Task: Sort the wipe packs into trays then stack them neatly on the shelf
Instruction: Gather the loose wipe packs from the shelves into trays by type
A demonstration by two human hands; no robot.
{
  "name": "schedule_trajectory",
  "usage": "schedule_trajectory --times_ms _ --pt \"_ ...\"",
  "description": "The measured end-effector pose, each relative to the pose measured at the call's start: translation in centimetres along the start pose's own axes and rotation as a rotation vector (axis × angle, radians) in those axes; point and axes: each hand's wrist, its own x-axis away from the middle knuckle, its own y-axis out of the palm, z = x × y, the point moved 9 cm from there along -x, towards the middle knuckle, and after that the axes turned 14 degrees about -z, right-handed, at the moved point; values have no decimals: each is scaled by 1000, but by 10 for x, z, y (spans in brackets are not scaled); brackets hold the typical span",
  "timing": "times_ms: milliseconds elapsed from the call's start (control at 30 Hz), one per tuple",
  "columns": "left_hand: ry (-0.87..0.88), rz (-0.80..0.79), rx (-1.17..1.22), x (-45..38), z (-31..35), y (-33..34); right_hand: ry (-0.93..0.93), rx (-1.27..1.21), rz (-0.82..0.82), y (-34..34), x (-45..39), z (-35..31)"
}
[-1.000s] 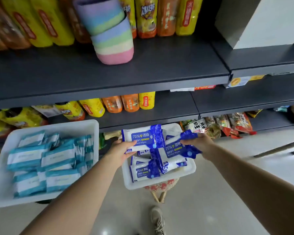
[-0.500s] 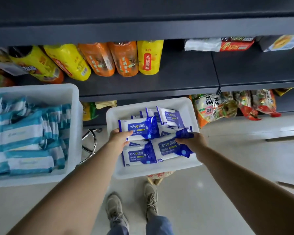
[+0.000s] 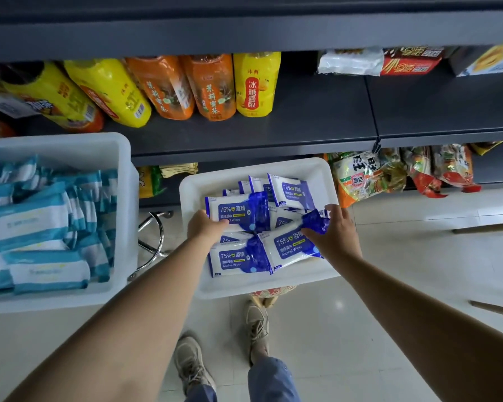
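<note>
dark grey shelving [image 3: 317, 123] above a glossy pale tiled floor [image 3: 360, 329]

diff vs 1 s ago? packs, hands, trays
Both hands brought their blue alcohol wipe packs down into the small white tray. The left hand keeps its grip on one pack, the right hand on another, now lying among the packs there. The camera tilted downward. The big tray of teal packs is unchanged.

5 drink btls [image 3: 169, 85] | snack bags [image 3: 401, 172] | stool [image 3: 151, 239]

blue-white wipe packs [image 3: 238, 211] heaped in white tray [image 3: 192, 187]
</note>
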Motion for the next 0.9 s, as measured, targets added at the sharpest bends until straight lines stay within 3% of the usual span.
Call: schedule_trajectory --times_ms 334,634,900 --pt "295 46 -579 69 43 -73 -192 443 -14 -4 40 -106" --pt "335 169 -842 145 -7 -249 -315 535 31 43 120 -261" --pt "359 206 -882 185 -75 -401 -388 511 72 123 194 -403"
